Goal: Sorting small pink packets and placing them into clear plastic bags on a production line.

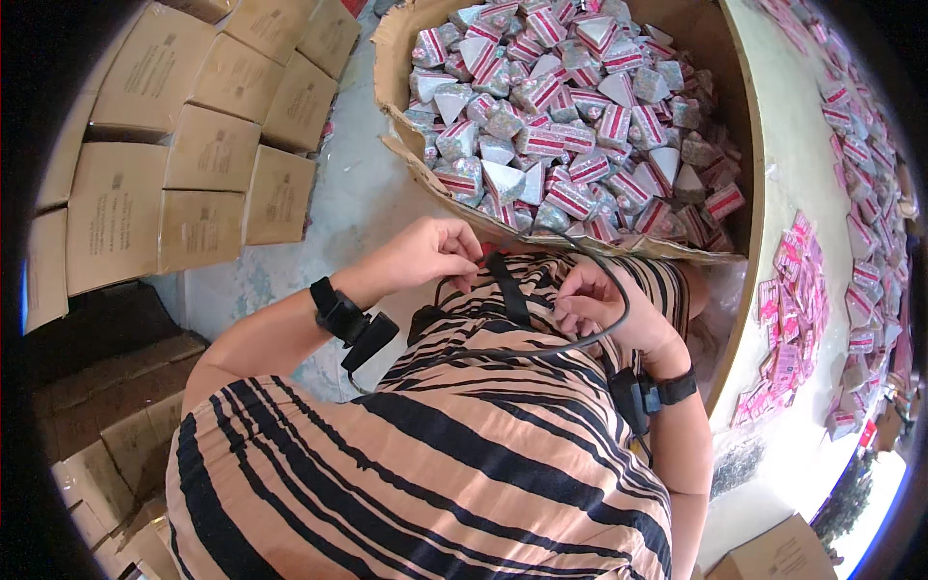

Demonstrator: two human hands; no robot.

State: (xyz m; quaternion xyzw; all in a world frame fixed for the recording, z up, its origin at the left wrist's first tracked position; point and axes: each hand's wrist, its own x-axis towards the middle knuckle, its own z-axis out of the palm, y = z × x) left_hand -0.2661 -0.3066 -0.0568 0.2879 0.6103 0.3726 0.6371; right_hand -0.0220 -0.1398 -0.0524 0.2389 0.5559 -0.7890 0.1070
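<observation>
Above the lap, my left hand [440, 253] is closed with thumb and fingertips drawn together; whatever lies between them is too small to tell. My right hand [597, 307] also has its fingers curled into a pinch, and I cannot make out what they hold. A black cable [626, 307] loops over the right hand and back across the striped clothing [464, 411]. Between the hands, a short black strap [508, 290] lies on the cloth. Each wrist wears a black band, with a small black device [370, 338] hanging from the left one.
Ahead stands a big open carton [416, 166] full of wedge-shaped silver, white and pink packs [570, 116]. Brown boxes [208, 150] are stacked at the left. On the right, a pale table [764, 387] bears pink packets [795, 319] and more wedge packs [860, 242].
</observation>
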